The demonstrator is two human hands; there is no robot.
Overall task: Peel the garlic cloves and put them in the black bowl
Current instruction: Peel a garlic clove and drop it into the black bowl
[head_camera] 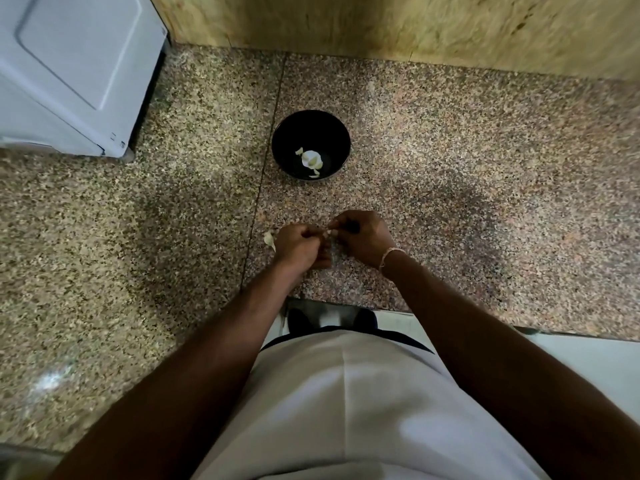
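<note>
pinching garlic clove [327,233] between both hands

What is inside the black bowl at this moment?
The black bowl holds a few pale garlic pieces near its bottom; whether cloves or skin is unclear. The near inner wall is hidden by the rim.

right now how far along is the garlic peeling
Partly done: a few pale pieces already lie in the black bowl. In hand: the left hand and right hand pinch a small piece between them, apparently a clove being peeled. Left: one more pale piece on the counter beside the left hand.
</note>
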